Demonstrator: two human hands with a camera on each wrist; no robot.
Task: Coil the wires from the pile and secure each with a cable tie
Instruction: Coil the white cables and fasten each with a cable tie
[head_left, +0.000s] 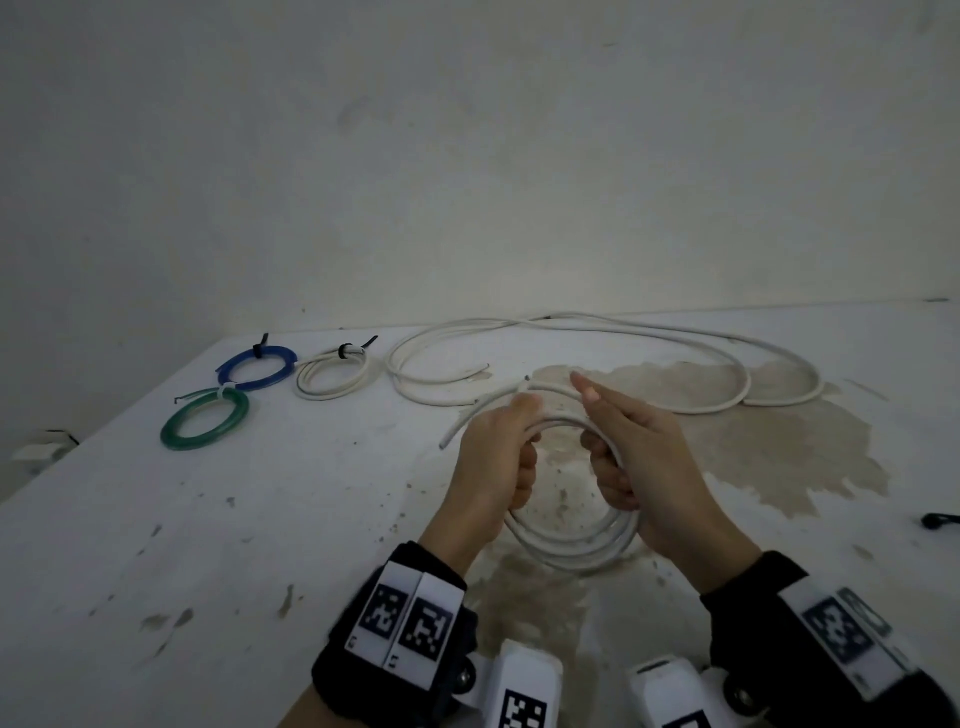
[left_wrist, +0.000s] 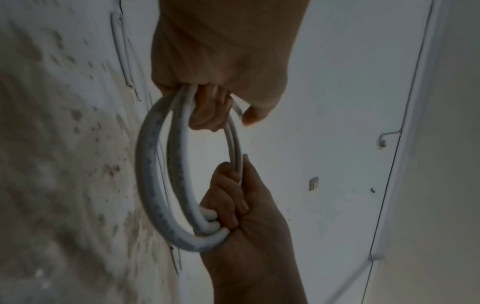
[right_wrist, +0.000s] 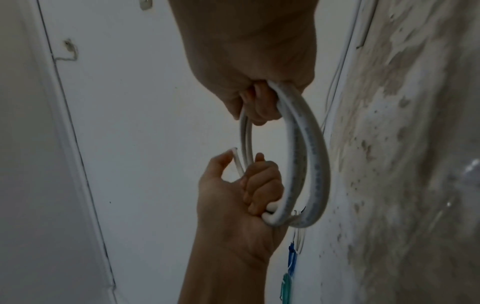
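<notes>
The thick white wire coil (head_left: 571, 545) is held above the stained white table (head_left: 208, 519), left hand (head_left: 493, 462) and right hand (head_left: 644, 467) both curled around it (maybe three loops). Farther back lie loose white wires (head_left: 623, 332).

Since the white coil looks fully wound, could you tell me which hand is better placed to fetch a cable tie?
Probably the right hand: the left hand grips the white coil beside both loose ends.
</notes>
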